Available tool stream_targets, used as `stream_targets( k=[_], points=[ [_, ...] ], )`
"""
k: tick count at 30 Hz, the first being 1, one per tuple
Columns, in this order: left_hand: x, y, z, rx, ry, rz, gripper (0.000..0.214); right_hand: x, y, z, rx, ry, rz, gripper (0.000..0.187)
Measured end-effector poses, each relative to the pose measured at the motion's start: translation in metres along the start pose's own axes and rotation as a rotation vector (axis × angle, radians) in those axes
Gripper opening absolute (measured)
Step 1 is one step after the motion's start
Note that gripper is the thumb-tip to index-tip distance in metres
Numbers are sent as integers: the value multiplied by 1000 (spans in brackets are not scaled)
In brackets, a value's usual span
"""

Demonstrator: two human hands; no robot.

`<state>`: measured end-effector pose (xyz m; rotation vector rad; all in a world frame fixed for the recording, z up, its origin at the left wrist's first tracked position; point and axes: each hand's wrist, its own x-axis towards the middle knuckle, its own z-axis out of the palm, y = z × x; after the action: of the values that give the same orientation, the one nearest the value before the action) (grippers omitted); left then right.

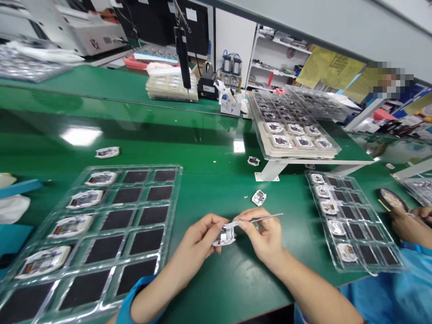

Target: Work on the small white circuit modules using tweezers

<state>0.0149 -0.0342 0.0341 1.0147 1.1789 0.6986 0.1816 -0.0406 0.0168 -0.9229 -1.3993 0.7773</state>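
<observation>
My left hand (199,236) pinches a small white circuit module (224,235) just above the green table (209,135). My right hand (265,234) grips metal tweezers (261,219) whose tips rest on the module's top edge. Both hands are closed and almost touch each other. A second loose module (258,197) lies on the table just beyond them.
A clear tray (101,234) at my left holds several modules in its left column. Another tray (351,220) lies at my right. A raised white stand carries stacked filled trays (293,130). Two loose modules (107,152) (253,160) lie farther out. Another person's hand (410,222) works at far right.
</observation>
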Motion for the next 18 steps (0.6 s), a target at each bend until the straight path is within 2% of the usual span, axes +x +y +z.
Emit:
stream_targets(
  k=[4,9,18],
  points=[
    [0,-2,-1,56,-19,23,37,0,-2,1,-14,-16,-43,8],
    [1,-3,-1,71,-30,-12,37,0,-3,1,-46,-44,-79,6],
    [3,0,-2,-1,-17,-65,39,4,-7,-2,-33,-151,-16,8]
  ],
)
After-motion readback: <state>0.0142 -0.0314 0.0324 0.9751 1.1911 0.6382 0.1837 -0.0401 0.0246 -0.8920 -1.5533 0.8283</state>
